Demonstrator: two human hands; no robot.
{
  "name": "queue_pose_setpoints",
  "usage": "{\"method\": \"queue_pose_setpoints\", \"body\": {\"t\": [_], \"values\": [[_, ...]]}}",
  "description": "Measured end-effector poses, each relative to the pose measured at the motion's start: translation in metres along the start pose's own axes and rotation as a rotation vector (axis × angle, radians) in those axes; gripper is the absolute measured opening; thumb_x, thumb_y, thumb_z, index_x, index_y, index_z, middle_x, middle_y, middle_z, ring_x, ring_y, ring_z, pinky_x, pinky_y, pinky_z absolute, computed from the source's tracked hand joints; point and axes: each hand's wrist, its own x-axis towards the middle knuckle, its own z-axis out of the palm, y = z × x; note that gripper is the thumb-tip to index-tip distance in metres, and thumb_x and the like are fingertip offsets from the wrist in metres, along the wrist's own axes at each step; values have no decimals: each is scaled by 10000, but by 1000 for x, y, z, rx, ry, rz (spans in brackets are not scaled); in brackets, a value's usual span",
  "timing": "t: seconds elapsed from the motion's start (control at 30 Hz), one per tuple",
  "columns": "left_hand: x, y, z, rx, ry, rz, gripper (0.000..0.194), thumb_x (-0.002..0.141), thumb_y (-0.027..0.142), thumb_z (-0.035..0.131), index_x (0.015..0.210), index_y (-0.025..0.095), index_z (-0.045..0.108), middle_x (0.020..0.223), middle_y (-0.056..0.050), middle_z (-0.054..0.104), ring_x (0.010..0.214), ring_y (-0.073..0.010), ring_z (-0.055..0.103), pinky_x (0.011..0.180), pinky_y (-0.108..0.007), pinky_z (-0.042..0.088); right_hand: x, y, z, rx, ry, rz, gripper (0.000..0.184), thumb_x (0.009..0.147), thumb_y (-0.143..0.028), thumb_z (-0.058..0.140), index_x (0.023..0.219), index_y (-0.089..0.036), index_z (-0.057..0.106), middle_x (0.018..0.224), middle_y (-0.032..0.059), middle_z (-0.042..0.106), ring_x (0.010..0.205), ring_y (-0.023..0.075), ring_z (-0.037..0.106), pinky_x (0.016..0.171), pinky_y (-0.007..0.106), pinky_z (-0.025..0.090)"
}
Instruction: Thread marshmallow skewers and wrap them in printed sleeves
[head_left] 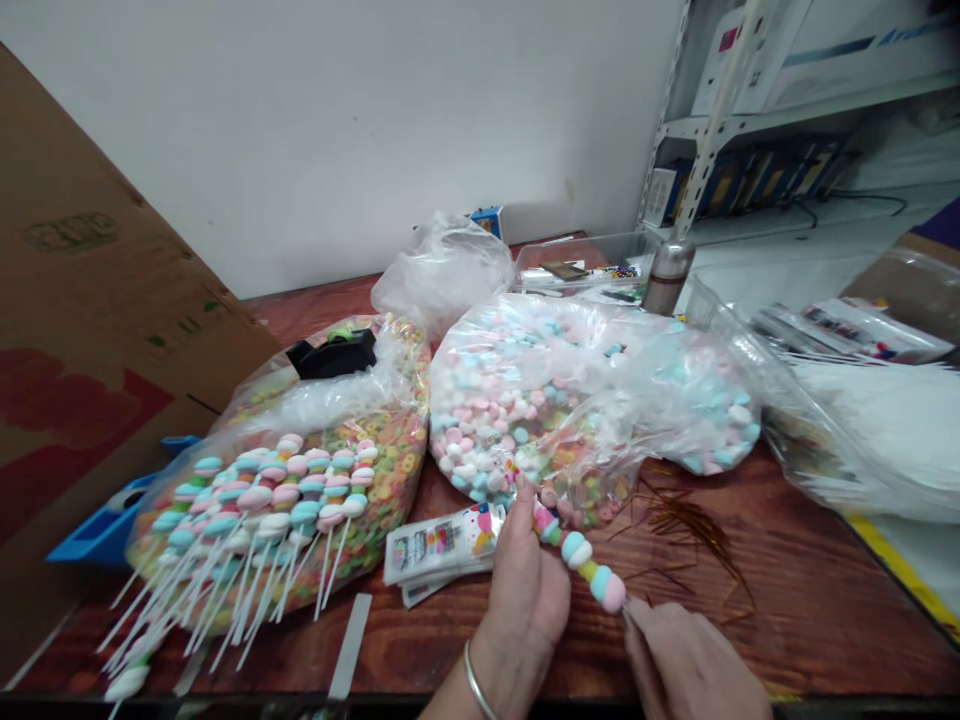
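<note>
Fingers [651,632] holding puffy, rounded marshmallow skewer [587,569], wood-grained tabletop [814,585]

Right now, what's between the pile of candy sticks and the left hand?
Head view: a stack of printed wrappers, nearest the left hand, and a pale strip.

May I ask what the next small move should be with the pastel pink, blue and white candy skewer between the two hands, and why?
Probably ease the candy skewer gently toward the left hand, using the right hand: the right sits at its lower end, the left seems to hold a colourful printed plastic wrapper near its upper part, and the lower marshmallow pieces look uncovered.
</note>
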Motion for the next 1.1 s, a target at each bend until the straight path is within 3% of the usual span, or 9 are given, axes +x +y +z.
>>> {"method": "queue_pose_setpoints", "body": {"t": [0.07, 0.13, 0.23, 0.33, 0.57, 0.7, 0.9, 0.97, 1.1], "values": [[0, 1, 2, -27, -27, -27, 233, 819, 351, 716, 804, 174, 565, 659, 26, 529, 583, -117, 537, 575, -242, 491, 2, -5, 0, 214, -49, 278, 130, 943, -277, 541, 915, -213, 650, 690, -4, 618, 604, 143, 598, 619, 252, 433], [0, 2, 3, -50, -64, -53, 241, 830, 383, 698, 820, 182, 565, 668, 24, 526, 590, -123, 537, 583, -249, 494, 7, -10, 1, 555, -160, 612, 293, 953, -423, 509, 778, -211, 607, 654, -18, 551, 565, 123, 542, 557, 226, 428], [-2, -1, 4, -61, -111, -61, 240, 834, 386, 694, 824, 181, 570, 676, 22, 524, 606, -127, 536, 616, -260, 502, 15, -14, 3, 1108, -327, 1045, 456, 844, -648, 574, 740, -204, 561, 527, -92, 365, 387, 56, 288, 376, 178, 307], [-6, -10, 4, -24, -110, -40, 240, 833, 365, 700, 791, 167, 571, 693, 9, 548, 625, -120, 542, 646, -244, 499, 22, -18, 4, 1406, -381, 1259, 526, 762, -715, 625, 783, -190, 588, 503, -124, 291, 359, 24, 146, 325, 153, 213], [-8, -14, 3, 79, -147, -50, 283, 815, 423, 712, 866, 154, 638, 821, -45, 655, 707, -135, 605, 701, -253, 519, 31, -24, -1, 1173, -150, 1014, 435, 753, -635, 694, 810, -205, 682, 531, -38, 428, 629, 167, 538, 561, 224, 451], [3, 6, -1, 90, -284, -37, 326, 803, 386, 734, 1037, 172, 657, 984, -73, 687, 764, -164, 635, 728, -311, 540, 27, -20, -1, 1302, -274, 1122, 457, 780, -655, 660, 828, -201, 665, 463, -100, 258, 403, 75, 302, 389, 192, 284], [11, 6, 4, 55, -255, -30, 154, 801, 243, 745, 841, 145, 634, 645, 41, 543, 616, -101, 572, 671, -248, 517, 26, -17, 1, 1526, -366, 1222, 496, 802, -676, 617, 841, -181, 627, 541, -117, 305, 383, 16, 129, 337, 150, 173], [9, -1, 8, 37, -203, -32, 226, 789, 286, 759, 744, 148, 585, 636, 38, 521, 587, -89, 540, 584, -206, 482, 22, -15, 4, 1325, -334, 1083, 463, 883, -626, 537, 886, -176, 649, 542, -92, 366, 371, 33, 218, 341, 160, 239], [1, -17, 10, 59, -133, -41, 295, 780, 368, 763, 751, 159, 556, 678, 31, 531, 576, -81, 525, 484, -178, 415, 8, -5, 11, 586, -98, 421, 224, 946, -269, 526, 1093, -197, 680, 759, 33, 658, 681, 157, 642, 649, 232, 500]]}}
